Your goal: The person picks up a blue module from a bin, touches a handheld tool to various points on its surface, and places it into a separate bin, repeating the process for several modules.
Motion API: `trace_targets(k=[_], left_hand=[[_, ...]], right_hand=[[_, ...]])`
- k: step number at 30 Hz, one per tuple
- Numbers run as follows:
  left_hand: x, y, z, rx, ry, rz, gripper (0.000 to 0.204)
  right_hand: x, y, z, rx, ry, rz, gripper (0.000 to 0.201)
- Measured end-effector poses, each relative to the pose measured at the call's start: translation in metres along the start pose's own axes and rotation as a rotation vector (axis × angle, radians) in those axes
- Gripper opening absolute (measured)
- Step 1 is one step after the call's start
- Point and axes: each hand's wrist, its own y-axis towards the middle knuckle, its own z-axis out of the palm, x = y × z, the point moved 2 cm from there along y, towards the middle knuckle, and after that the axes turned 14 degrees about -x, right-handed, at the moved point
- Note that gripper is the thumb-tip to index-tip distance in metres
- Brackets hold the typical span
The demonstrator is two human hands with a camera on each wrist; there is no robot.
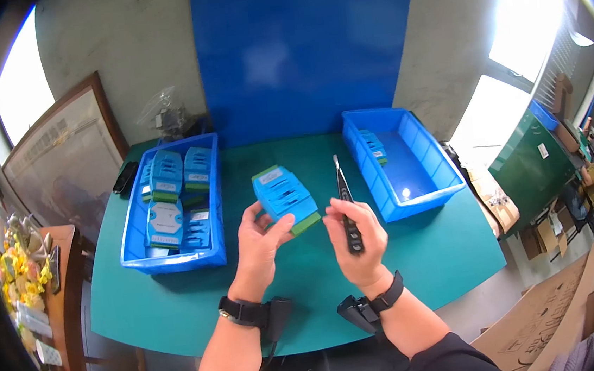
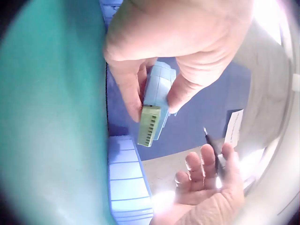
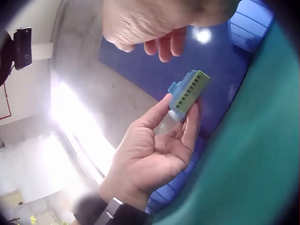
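My left hand [image 1: 262,232] holds a blue module [image 1: 282,194] with a green terminal strip [image 1: 305,223] above the green table, thumb and fingers pinching its sides. In the left wrist view the module [image 2: 157,101] hangs between the fingers, green strip [image 2: 150,125] downward. The right wrist view shows the module [image 3: 187,93] in the left hand [image 3: 150,154]. My right hand [image 1: 355,240] grips a black screwdriver [image 1: 346,206], its tip pointing away, just right of the module. The screwdriver [image 2: 212,143] also appears in the left wrist view.
A blue bin [image 1: 139,234] at the left holds several similar blue modules. A second blue bin [image 1: 437,173] at the right holds one module [image 1: 374,146]. The green table [image 1: 416,260] ends near my body. A framed picture [image 1: 62,163] leans at the left.
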Motion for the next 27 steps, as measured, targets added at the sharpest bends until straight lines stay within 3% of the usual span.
trace_targets(k=[1, 6, 10, 13, 15, 17, 20, 21, 24, 27], left_hand=[[0.002, 0.002, -0.001, 0.013, -0.011, -0.024, 0.067], [0.005, -0.004, 0.005, 0.045, -0.025, -0.090, 0.066], [0.009, -0.002, 0.003, 0.057, -0.025, -0.053, 0.046], [0.000, -0.002, 0.001, 0.117, -0.075, -0.110, 0.055], [-0.007, -0.009, 0.007, 0.165, -0.053, -0.093, 0.051], [-0.008, -0.011, 0.009, 0.208, -0.035, -0.118, 0.048], [-0.006, -0.011, 0.008, 0.179, -0.002, -0.096, 0.035], [-0.004, -0.010, 0.007, 0.170, -0.004, -0.097, 0.034], [-0.001, -0.005, 0.003, 0.154, -0.001, -0.106, 0.033], [-0.001, -0.006, 0.005, 0.162, 0.020, -0.127, 0.035]], right_hand=[[-0.003, 0.000, 0.001, -0.035, -0.034, 0.028, 0.037], [-0.011, -0.007, 0.008, 0.187, -0.172, 0.193, 0.058], [-0.003, 0.003, 0.005, 0.302, -0.191, 0.216, 0.058], [0.002, 0.009, 0.000, 0.294, -0.176, 0.187, 0.051], [-0.007, 0.013, -0.006, 0.185, -0.131, 0.133, 0.042], [-0.012, 0.026, -0.018, 0.123, -0.029, 0.480, 0.031], [-0.029, 0.060, -0.050, -0.020, 0.047, 0.461, 0.021], [-0.030, 0.074, -0.061, -0.084, 0.066, 0.542, 0.019], [-0.068, 0.110, -0.095, -0.202, -0.087, 0.414, 0.017], [-0.114, 0.136, -0.117, -0.112, -0.477, 0.481, 0.030]])
